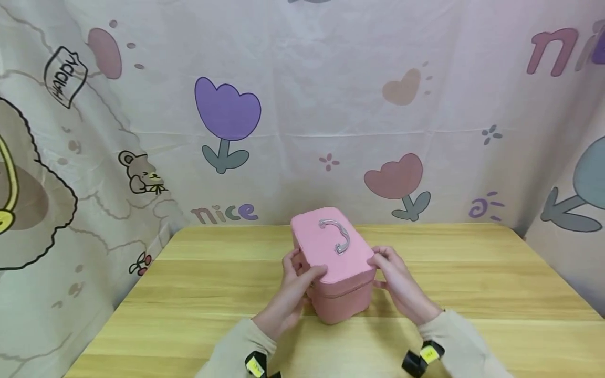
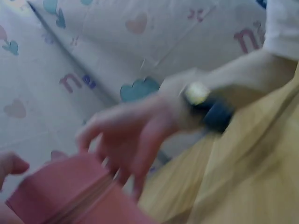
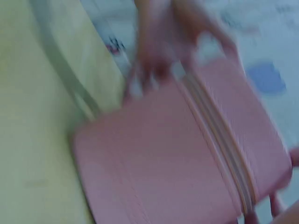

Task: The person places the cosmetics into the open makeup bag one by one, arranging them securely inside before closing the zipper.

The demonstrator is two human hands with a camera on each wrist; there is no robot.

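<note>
A pink makeup case [image 1: 331, 247] with a clear curved handle [image 1: 347, 241] on its lid sits at an angle on the wooden table. Its lid is down, and a zip [image 3: 217, 140] runs round the body just below it in the right wrist view. My left hand [image 1: 288, 296] holds the near left side, thumb over the lid's edge and fingers down the side. At the near right corner my right hand [image 1: 402, 283] grips the case, its thumb at the lid's edge. Some fingers of both hands are hidden behind the case. The wrist views are blurred.
The wooden table [image 1: 472, 283] extends to both sides of the case. Behind it hangs a pale curtain [image 1: 302, 94] printed with flowers, hearts and words. Each wrist wears a small black camera, such as the right one [image 1: 423, 358].
</note>
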